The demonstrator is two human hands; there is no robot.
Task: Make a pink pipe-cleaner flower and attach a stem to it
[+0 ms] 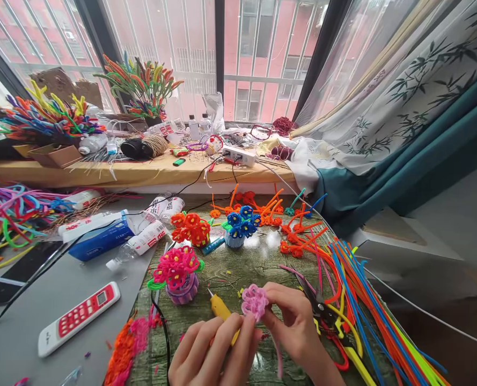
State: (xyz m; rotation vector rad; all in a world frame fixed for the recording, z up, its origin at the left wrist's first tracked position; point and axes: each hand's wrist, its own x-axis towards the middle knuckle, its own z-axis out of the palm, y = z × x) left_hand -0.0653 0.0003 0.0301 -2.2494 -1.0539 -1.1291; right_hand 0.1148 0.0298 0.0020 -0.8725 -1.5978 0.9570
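Right hand (pixel 296 324) and left hand (pixel 218 351) pinch the pink flower (pixel 255 301) between them; its petals appear formed, its tail (pixel 279 358) hangs loose. Beyond the left hand, three potted bunches (pixel 178 269) appear complete.

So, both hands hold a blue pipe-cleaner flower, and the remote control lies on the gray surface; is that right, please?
Not quite: the head view shows the left hand and right hand holding a pink pipe-cleaner flower, not blue; the remote control does lie on the gray surface.
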